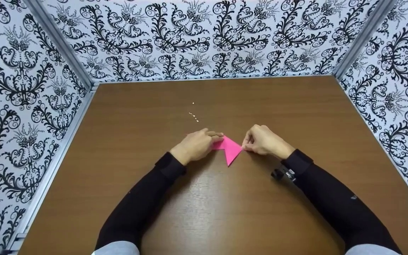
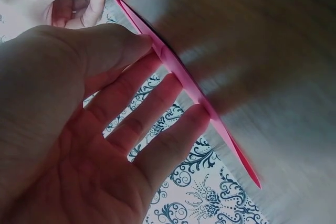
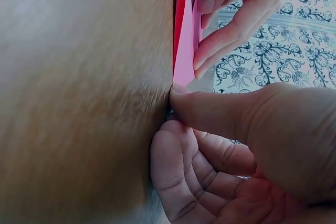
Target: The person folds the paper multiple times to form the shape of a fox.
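A bright pink piece of folded paper (image 1: 232, 150) with pointed corners lies on the table between the two hands. My left hand (image 1: 198, 143) presses its left part with extended fingers, their tips on the paper. In the left wrist view the paper (image 2: 181, 74) shows almost edge-on, with the thumb and fingertips of the left hand (image 2: 105, 119) against it. My right hand (image 1: 262, 140) pinches the paper's right corner between thumb and fingers. The right wrist view shows the thumb of this hand (image 3: 226, 135) at the lower tip of the paper (image 3: 185, 51), its other fingers curled.
Several small pale flecks (image 1: 194, 116) show on the brown wooden table (image 1: 136, 106) beyond the left hand. White panels with black floral scrolls (image 1: 182, 35) stand at the back and both sides. A dark device (image 1: 282, 173) sits by the right wrist.
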Demonstrator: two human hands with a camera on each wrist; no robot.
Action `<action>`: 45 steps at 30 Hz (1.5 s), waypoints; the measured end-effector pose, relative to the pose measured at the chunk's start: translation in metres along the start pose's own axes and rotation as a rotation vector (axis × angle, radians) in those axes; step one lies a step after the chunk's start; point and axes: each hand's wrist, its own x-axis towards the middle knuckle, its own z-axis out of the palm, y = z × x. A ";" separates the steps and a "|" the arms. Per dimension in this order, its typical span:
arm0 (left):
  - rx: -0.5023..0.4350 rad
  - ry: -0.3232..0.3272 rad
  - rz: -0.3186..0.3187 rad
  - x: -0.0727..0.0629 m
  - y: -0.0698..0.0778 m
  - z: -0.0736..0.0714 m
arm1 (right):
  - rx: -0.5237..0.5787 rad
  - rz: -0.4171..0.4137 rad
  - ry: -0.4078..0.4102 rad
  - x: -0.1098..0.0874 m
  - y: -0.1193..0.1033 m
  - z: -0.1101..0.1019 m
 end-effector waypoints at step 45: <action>-0.017 -0.038 -0.017 0.000 0.002 -0.001 | -0.051 -0.286 0.183 0.018 -0.029 0.027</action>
